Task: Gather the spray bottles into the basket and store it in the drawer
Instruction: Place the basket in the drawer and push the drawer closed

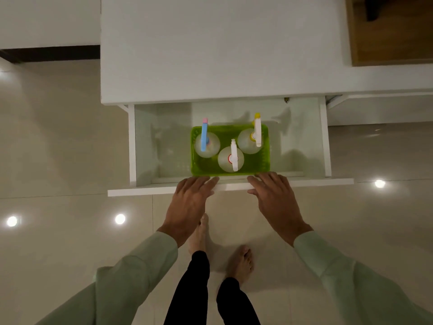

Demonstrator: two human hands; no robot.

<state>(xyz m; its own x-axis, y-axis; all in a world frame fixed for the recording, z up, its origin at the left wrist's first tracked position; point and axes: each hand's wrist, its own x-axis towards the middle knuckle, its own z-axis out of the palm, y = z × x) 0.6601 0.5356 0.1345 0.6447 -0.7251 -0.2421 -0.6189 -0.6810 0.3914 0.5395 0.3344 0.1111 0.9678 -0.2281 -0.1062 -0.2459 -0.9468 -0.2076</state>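
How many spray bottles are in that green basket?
3: blue-topped bottle at the left, red-collared bottle front centre, yellow-topped bottle at the right. None looks hidden.

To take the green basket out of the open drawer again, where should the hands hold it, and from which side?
Grip the green basket by its two short end rims, coming from above: the three upright spray bottles fill its middle, while the drawer leaves free space beside both ends.

Floor (58, 141): glossy beige tiles lying under everything, mirroring three round ceiling lights.
Counter (210, 48): white top spreading across the upper middle.
Wooden panel (393, 38): brown, showing at the upper right corner.
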